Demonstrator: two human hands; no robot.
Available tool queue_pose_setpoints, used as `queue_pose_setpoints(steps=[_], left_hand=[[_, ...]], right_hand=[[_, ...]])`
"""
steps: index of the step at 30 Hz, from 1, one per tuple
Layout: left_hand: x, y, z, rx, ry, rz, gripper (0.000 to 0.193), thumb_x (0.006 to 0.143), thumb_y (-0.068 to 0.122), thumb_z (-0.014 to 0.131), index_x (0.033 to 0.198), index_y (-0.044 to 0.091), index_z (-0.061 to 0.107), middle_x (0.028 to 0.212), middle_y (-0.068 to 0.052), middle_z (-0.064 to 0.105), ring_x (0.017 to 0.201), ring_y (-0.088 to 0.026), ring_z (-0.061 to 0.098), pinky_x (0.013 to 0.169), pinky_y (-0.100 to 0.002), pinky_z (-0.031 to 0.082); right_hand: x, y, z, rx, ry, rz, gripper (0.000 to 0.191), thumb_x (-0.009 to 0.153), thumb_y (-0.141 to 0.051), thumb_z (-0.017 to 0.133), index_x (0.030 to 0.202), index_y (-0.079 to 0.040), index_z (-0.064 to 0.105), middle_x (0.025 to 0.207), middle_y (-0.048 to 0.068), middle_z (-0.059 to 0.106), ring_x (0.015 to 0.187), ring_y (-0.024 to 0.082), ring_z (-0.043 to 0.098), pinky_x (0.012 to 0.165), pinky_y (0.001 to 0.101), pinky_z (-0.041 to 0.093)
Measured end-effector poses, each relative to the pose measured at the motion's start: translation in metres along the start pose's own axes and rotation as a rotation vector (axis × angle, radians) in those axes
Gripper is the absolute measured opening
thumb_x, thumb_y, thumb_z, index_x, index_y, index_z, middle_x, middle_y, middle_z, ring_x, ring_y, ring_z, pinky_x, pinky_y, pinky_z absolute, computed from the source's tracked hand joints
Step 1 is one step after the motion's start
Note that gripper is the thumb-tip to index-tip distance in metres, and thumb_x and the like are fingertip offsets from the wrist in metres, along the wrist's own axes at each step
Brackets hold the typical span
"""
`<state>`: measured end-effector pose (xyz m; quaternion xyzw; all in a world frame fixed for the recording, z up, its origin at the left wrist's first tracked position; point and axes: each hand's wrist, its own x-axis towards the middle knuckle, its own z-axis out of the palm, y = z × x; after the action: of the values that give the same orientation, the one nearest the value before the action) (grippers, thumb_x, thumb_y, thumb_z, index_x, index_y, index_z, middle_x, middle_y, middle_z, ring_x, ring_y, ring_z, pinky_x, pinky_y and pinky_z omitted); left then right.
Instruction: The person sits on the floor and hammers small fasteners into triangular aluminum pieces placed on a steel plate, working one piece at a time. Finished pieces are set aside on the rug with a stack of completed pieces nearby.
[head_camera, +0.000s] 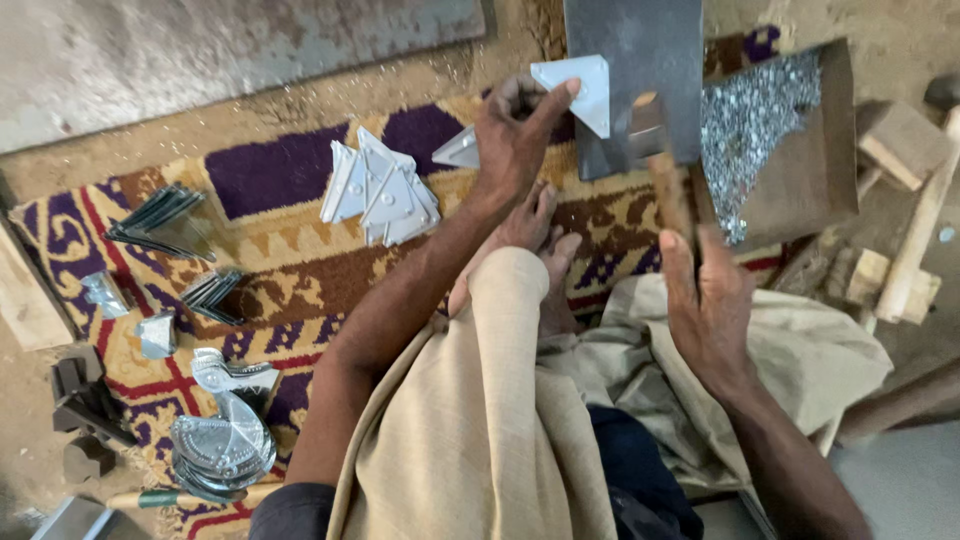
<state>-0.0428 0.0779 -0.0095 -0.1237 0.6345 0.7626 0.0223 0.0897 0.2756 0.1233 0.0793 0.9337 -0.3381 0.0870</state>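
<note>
Now | left hand (515, 135) pinches triangular plate (583, 90) | right hand (705, 305) grips hammer (660, 160)

A patterned purple, yellow and red woven rug (290, 275) on the dirt floor (300, 100) carries pale triangular metal plates (380, 190), dark folded brackets (160, 222) and a cardboard tray of small silver rivets (815, 170).

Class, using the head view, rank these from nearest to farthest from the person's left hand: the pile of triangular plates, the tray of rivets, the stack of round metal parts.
1. Pile of triangular plates, just left of the left hand.
2. Tray of rivets, to the right.
3. Stack of round metal parts, far lower left.
</note>
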Motion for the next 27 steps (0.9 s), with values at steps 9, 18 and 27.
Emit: queue_pose_setpoints(steps=[9, 18, 27], left_hand=[[0.013, 0.007, 0.004, -0.073, 0.027, 0.043, 0.034, 0.088, 0.037, 0.082, 0.086, 0.006, 0.068, 0.073, 0.001, 0.063, 0.063, -0.007, 0.054, 0.056, -0.024, 0.047], [0.014, 0.004, 0.007, -0.092, 0.014, 0.008, 0.034, 0.089, 0.036, 0.081, 0.089, 0.005, 0.067, 0.076, -0.003, 0.067, 0.064, -0.009, 0.060, 0.057, -0.025, 0.055], [0.007, 0.017, -0.028, -0.298, -0.094, -0.055, 0.024, 0.099, 0.028, 0.064, 0.100, 0.007, 0.054, 0.090, -0.009, 0.072, 0.078, -0.017, 0.075, 0.070, -0.035, 0.070]], right_hand=[[0.004, -0.015, -0.030, 0.388, -0.076, 0.187, 0.035, 0.109, -0.039, 0.054, 0.097, -0.006, 0.058, 0.066, -0.001, 0.052, 0.050, 0.008, 0.046, 0.039, 0.0257, 0.039], [0.031, 0.043, -0.005, -0.081, -0.195, -0.137, 0.041, 0.119, -0.039, 0.047, 0.096, -0.005, 0.055, 0.067, 0.007, 0.048, 0.059, 0.013, 0.045, 0.050, 0.0313, 0.038], [0.028, 0.036, 0.025, 0.743, -0.265, 0.504, 0.045, 0.108, -0.050, 0.040, 0.089, -0.010, 0.047, 0.058, -0.004, 0.038, 0.040, 0.009, 0.032, 0.035, 0.0288, 0.028]])
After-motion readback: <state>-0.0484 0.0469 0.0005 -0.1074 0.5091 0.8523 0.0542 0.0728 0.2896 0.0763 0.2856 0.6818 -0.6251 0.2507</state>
